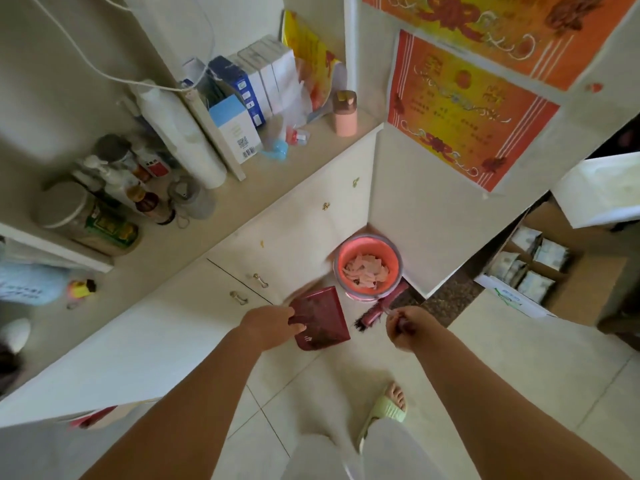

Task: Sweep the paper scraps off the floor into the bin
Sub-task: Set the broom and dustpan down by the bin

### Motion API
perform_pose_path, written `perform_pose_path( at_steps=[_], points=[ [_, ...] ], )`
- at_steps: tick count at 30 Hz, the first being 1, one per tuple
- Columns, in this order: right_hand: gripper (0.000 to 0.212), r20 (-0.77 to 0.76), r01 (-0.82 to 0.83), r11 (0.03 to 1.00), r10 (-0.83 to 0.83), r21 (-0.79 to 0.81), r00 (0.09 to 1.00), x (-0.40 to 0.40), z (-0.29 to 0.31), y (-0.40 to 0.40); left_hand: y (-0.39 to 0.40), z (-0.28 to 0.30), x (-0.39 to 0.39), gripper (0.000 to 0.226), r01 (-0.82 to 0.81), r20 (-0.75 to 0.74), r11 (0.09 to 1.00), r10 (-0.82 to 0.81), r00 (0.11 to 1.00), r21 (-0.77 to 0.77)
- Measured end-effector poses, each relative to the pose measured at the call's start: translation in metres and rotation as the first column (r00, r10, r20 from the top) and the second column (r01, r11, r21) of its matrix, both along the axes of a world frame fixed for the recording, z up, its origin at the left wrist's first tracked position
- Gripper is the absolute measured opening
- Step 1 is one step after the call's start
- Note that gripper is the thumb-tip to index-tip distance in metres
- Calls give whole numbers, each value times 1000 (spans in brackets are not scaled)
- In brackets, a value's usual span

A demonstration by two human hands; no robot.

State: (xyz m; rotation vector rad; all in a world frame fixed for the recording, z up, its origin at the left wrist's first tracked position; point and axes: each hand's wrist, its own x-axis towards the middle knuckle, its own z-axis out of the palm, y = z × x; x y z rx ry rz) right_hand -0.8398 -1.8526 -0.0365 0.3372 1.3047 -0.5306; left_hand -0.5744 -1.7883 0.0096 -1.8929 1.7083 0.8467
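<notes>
Left side: beige countertop (263, 188) crowded with bottles, jars and boxes; white cabinet fronts (166, 327) drop below it to the floor, so that flank is a hard edge.

Left hand (270, 325) grips the dark red plastic dustpan (320, 318) at its near end, fingers curled round the handle area. The pan's long axis runs from the hand forward toward the corner, wide lip pointing roughly at the bin. Pan looks empty as far as I can tell; slight blur.

Dead ahead: round salmon-pink plastic bin (368, 268) tucked in the corner where cabinet meets white wall panel (408, 216). White paper scraps (365, 273) sit inside it. None that I can make out on the pale floor tiles (311, 386).

Right hand (403, 325) pinches the handle of the dark red hand brush (375, 311), closed on it. The brush lies diagonally, black bristles down near the pan, far end touching or just beside the bin base.

Judgement: dump looks done, task near finished. Bin lies straight forward of both hands, the pan's lip near it. Open room is only back and right across the tiles; a foot in a green slipper (386, 414) sits behind.
</notes>
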Motion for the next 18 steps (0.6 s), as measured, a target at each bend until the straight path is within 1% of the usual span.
perform_pose_path(
  at_steps=[2,4,5,6,7,9,11,12,15,18],
  points=[
    [24,-81,-40,999,40,5,996,17,6,-7,-10,-2,3,45,27,18,1000,-27,999,10],
    [10,-141,-71,997,71,-1,987,35,13,-10,-18,-3,2,46,51,21,999,-51,998,-1],
    [9,-145,-90,996,88,-7,986,44,18,-12,-25,-3,4,44,70,20,997,-70,997,-17],
    [14,-155,-132,991,128,-10,979,51,21,-12,-30,-2,2,44,95,20,995,-95,995,-36],
    [16,-154,-187,982,182,-22,971,59,24,-14,-36,0,2,44,130,30,990,-128,991,-58],
    [11,-129,-327,944,318,-50,939,80,33,-16,-48,0,5,45,245,60,964,-240,969,-105],
    [19,-117,-461,884,452,-75,885,97,41,-16,-58,-1,7,44,336,86,932,-326,941,-136],
    [20,-118,-504,860,493,-86,862,104,44,-16,-62,-3,7,42,359,91,921,-349,933,-151],
    [15,-65,-541,831,537,-132,841,125,47,-15,-74,-11,14,41,457,118,871,-443,889,-178],
    [17,-22,-520,839,524,-160,852,141,42,-12,-81,-17,22,33,553,144,822,-536,832,-138]
  ],
)
